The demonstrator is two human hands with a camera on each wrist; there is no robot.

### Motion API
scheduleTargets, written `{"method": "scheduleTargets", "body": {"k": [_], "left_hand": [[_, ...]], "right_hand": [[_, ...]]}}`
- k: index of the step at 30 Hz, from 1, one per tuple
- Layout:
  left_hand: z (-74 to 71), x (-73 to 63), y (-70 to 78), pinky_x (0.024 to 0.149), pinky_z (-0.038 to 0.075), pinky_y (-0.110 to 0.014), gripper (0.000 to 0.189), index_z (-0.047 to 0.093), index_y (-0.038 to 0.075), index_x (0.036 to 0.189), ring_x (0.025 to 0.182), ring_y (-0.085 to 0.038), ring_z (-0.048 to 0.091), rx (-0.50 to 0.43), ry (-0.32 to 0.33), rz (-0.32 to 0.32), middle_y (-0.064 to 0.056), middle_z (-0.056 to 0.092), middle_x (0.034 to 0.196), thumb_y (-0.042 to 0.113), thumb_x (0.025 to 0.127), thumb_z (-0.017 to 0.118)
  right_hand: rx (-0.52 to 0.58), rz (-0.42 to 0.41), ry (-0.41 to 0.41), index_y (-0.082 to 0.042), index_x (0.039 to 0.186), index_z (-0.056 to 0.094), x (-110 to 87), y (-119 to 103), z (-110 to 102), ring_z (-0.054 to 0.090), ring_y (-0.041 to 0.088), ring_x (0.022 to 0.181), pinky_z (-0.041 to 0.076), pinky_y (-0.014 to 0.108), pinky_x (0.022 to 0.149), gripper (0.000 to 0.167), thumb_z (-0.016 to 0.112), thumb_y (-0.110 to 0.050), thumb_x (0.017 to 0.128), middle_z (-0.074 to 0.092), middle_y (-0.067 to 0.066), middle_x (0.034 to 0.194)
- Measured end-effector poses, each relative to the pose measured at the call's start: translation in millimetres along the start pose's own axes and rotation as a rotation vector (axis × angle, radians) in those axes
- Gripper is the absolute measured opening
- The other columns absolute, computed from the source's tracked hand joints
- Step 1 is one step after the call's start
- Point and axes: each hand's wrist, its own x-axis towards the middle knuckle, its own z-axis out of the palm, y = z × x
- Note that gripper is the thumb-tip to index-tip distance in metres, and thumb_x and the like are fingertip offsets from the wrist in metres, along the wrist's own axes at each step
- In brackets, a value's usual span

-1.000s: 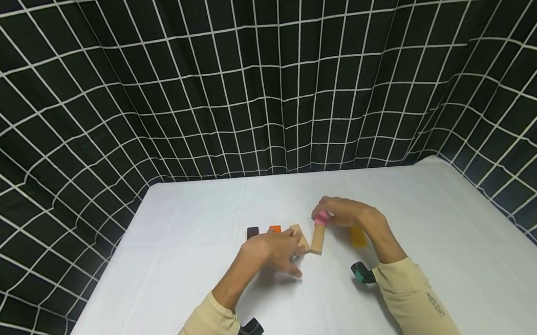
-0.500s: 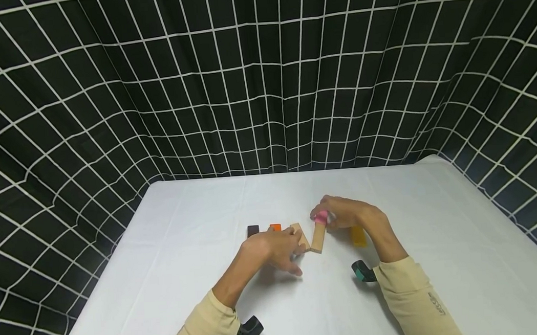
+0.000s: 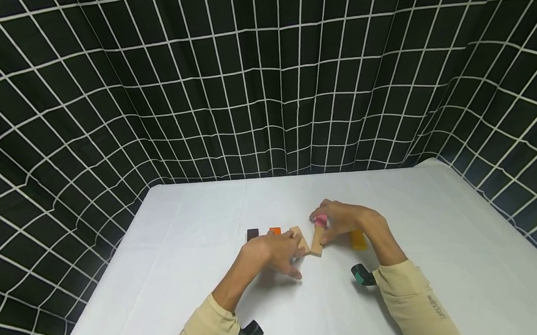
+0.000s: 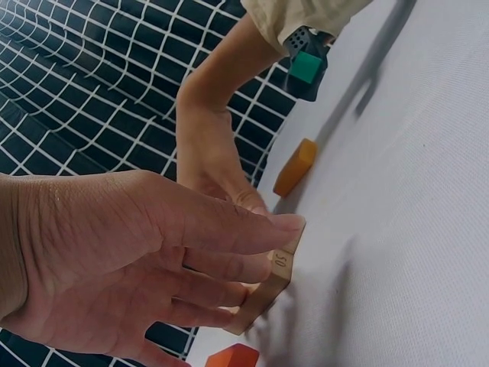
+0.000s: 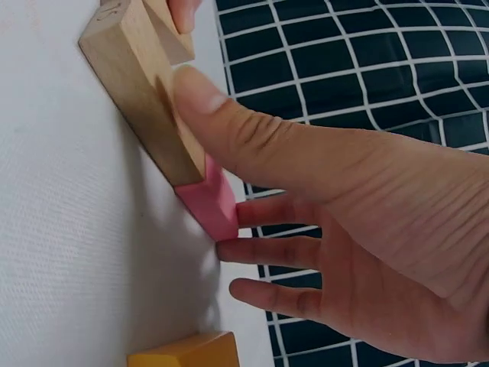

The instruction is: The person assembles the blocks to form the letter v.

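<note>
Two plain wooden blocks form a V on the white table: the left wooden block (image 3: 300, 240) and the right wooden block (image 3: 318, 239). A pink block (image 3: 321, 220) adjoins the far end of the right one. My right hand (image 3: 345, 216) arches over the pink block, fingertips touching it. Its thumb presses the side of the right wooden block, seen close in the right wrist view. My left hand (image 3: 275, 251) reaches over the left wooden block, its fingers spread and touching it. In the head view, the left thumb points away from the blocks. The right index finger is hidden in the right wrist view.
An orange block (image 3: 275, 230) and a black block (image 3: 252, 233) lie left of the V, partly behind the left hand. A yellow block (image 3: 358, 240) lies under the right wrist. Black cloth (image 3: 265, 111) with a white grid surrounds the table (image 3: 197, 207).
The right thumb has slid from near the pink block down along the side of the right wooden block. The left hand stays in place, and the blocks look nearly unmoved.
</note>
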Motion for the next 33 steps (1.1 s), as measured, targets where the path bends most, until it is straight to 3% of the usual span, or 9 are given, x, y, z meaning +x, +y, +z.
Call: {"method": "scheduleTargets", "body": {"k": [11,16,22,33], "left_hand": [[-1.7,0.9,-1.2,0.127,0.034,-0.055,0.068,0.049,0.032,0.156,0.162,-0.021,0.028,0.027,0.000,0.001,-0.001,0.026,0.175,0.058,0.096,0.068],[-2.9,0.4,-1.0,0.125,0.038,-0.053,0.068,0.049,0.032,0.156,0.162,-0.021,0.027,0.033,-0.005,0.008,-0.001,0.025,0.175,0.058,0.096,0.068],[0.2,0.9,0.8,0.128,0.030,-0.058,0.067,0.051,0.034,0.155,0.162,-0.018,0.027,0.074,0.004,0.012,0.000,0.028,0.174,0.060,0.095,0.067],[1.1,2.8,1.2,0.129,0.030,-0.055,0.066,0.053,0.035,0.153,0.162,-0.016,0.028,0.094,0.012,0.000,0.002,0.030,0.173,0.061,0.095,0.066]], "right_hand": [[-0.031,-0.001,0.007,-0.018,0.138,0.068,2.9,-0.5,-0.2,0.057,0.030,0.124,0.051,0.061,0.108,0.059,0.087,-0.037,0.085,0.062,0.012,0.139],[-0.029,0.007,0.007,-0.018,0.137,0.068,3.5,-1.0,-1.1,0.056,0.030,0.123,0.051,0.062,0.107,0.058,0.086,-0.035,0.085,0.061,0.011,0.138],[-0.037,-0.009,0.019,-0.018,0.135,0.069,4.7,1.4,4.0,0.056,0.029,0.121,0.052,0.060,0.107,0.057,0.088,-0.034,0.084,0.062,0.010,0.134],[-0.042,-0.011,0.013,-0.019,0.134,0.069,2.9,-1.0,1.6,0.057,0.030,0.122,0.052,0.061,0.106,0.055,0.087,-0.034,0.084,0.062,0.010,0.134]]}}
